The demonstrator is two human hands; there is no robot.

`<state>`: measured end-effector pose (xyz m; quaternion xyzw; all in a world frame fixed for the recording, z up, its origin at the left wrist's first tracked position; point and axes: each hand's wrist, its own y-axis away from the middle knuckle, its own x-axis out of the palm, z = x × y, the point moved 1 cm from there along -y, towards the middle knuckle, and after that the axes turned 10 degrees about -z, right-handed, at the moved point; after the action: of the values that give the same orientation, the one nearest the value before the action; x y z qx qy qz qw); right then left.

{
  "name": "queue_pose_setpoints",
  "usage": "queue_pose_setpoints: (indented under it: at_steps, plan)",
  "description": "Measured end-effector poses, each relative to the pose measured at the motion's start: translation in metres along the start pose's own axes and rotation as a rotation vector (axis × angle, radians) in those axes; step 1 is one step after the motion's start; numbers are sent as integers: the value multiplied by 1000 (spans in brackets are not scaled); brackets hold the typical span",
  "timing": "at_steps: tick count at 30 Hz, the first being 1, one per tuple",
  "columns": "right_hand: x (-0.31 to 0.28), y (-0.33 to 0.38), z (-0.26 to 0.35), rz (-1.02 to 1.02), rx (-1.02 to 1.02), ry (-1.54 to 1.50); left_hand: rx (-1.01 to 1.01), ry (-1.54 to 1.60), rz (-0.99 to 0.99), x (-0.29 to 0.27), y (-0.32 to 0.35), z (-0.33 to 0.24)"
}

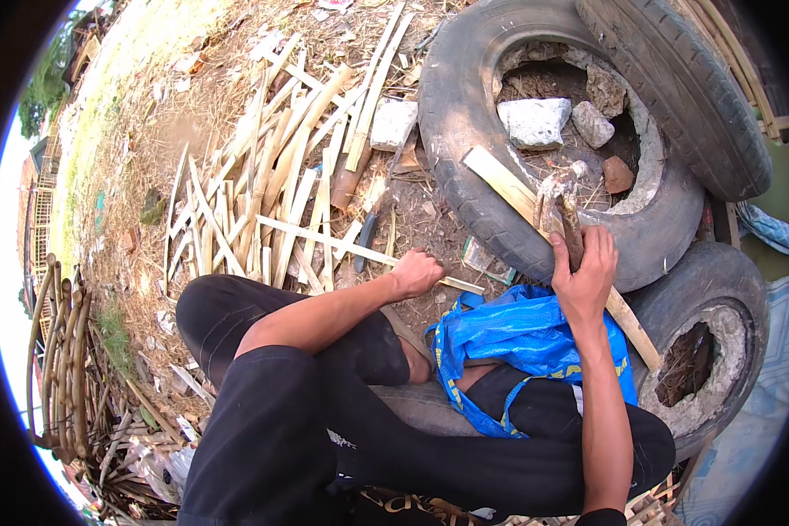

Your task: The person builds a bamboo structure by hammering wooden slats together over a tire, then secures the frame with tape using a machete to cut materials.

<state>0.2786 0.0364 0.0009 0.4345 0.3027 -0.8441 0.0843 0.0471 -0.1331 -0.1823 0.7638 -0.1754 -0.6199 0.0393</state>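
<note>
The person sat cross-legged on the dirt ground, and the left hand (415, 273) was closed in a fist around one end of a long thin pale bamboo sliver (342, 245) that ran off toward ten o'clock, likely gripped at its tip to keep it steady. The right hand (585, 267) was wrapped tight around the dark worn handle of a rusty chopping blade (559, 206), held upright at about one o'clock against a broad flat bamboo slat (517, 195); that slat leaned on the large grey rubber tyre (465, 131), which seemed to serve as a chopping rest. Three tyres showed in all, one at one o'clock and one at four. A crumpled blue plastic bag (522, 337) lay over the lap, probably as protection. A loose heap of split bamboo strips (272, 184), too many to count, lay at eleven o'clock.
</note>
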Motion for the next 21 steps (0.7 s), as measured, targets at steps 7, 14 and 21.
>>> queue_pose_setpoints:
  at_steps: [7, 14, 21]
  plan:
    - [0, -3, 1, -13, -2, -13, -7, 30, -7, 4, 0, -5]
    - [1, -1, 5, 2, -2, -12, -68, 128, 53, 2, 3, -3]
    - [-2, -2, 5, -15, -9, -8, -2, 66, -43, -12, 6, -7]
